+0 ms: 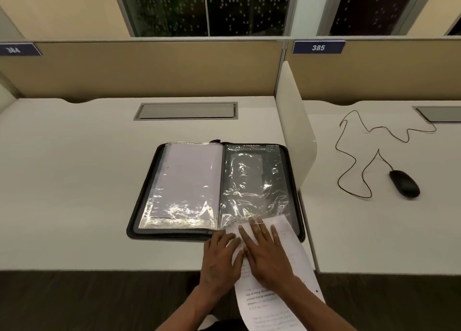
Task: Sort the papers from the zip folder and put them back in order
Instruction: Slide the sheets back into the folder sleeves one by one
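Black zip folder (139, 221) lies open flat on the white desk (74, 193), zipper edge all round. Its left side carries a clear plastic sleeve (184, 186) with a white sheet inside; the right side is an empty-looking crinkled clear sleeve (252, 181) over the dark cover. White printed paper sheet (289, 245) lies at the folder's near right corner, top end overlapping the right sleeve's bottom edge, the rest running off the desk's front edge toward me. My left hand (219, 255) rests on the sheet's left edge, fingers loosely bent, holding nothing that I can tell. My right hand (267, 250) lies flat on the sheet with fingers straight and spread, fingertips (253, 222) reaching the sleeve's lower edge. White divider panel (294, 121) stands just right of the folder. On the next desk, a black wired mouse (404, 183) with looping cable (349, 156). Grey cable hatch (185, 111) behind the folder. Blue label "385" (318, 47) on the beige partition.
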Action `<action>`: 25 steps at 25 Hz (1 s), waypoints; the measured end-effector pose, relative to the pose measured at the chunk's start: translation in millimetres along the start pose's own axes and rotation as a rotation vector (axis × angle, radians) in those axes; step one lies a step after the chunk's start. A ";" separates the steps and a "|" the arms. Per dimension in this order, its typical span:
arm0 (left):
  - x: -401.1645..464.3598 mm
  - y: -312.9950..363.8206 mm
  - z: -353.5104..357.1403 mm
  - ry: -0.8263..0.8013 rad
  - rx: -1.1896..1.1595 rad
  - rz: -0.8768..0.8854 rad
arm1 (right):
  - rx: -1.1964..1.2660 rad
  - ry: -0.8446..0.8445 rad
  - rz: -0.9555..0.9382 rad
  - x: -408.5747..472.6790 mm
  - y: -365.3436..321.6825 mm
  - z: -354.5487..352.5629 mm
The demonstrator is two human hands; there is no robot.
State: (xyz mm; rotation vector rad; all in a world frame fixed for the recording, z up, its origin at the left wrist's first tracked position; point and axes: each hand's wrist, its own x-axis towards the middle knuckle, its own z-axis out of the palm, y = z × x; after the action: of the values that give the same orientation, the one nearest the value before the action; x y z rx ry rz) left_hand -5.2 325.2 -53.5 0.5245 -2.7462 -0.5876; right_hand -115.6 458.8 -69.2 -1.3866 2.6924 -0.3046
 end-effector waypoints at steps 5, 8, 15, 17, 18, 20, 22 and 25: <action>2.6 -4.9 -3.1 -0.023 0.015 0.020 | 0.028 -0.056 -0.024 15.2 5.8 2.6; 5.8 -5.7 -5.1 -0.019 0.015 -0.003 | 0.017 -0.065 0.010 19.7 2.7 -1.3; 11.9 -11.0 -7.0 0.016 -0.012 -0.046 | 0.042 -0.026 -0.049 31.6 -6.3 -11.2; 16.2 -15.9 -4.9 -0.007 0.050 -0.070 | 0.052 -0.016 -0.047 30.9 -6.3 -13.1; 18.4 -18.0 -4.7 -0.026 0.085 -0.079 | 0.075 -0.024 -0.044 29.7 -6.1 -13.3; 22.8 -19.7 -6.0 -0.063 0.155 -0.071 | 0.119 -0.030 -0.004 27.2 -5.2 -14.4; 24.9 -19.3 -7.1 -0.096 0.213 -0.041 | 0.104 -0.031 0.059 25.0 -3.0 -17.2; 21.6 -20.9 -3.2 -0.115 0.264 -0.005 | 0.001 -0.043 0.073 22.7 2.6 -17.9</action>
State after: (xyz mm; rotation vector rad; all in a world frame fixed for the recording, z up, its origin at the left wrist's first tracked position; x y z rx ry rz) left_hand -17.4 297.6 -55.6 0.5718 -2.9526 -0.2631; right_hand -134.0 444.1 -52.3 -1.2759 2.7001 -0.2660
